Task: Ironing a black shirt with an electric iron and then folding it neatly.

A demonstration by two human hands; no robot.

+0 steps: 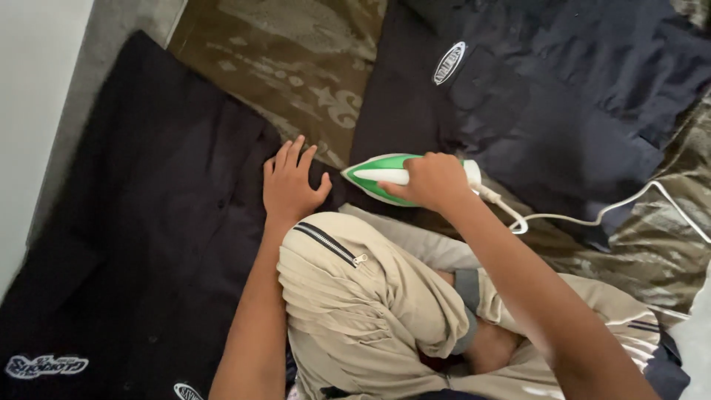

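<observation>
One green iron, tip leftward, lengthwise left-right.

Single head-worn view, looking steeply down, close over lap and floor cloth

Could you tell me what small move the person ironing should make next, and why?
Probably slide the green and white iron leftward, toward the left hand. The right hand grips its handle with the tip pointing that way, and the left hand lies flat on the black garment, holding it.
</observation>
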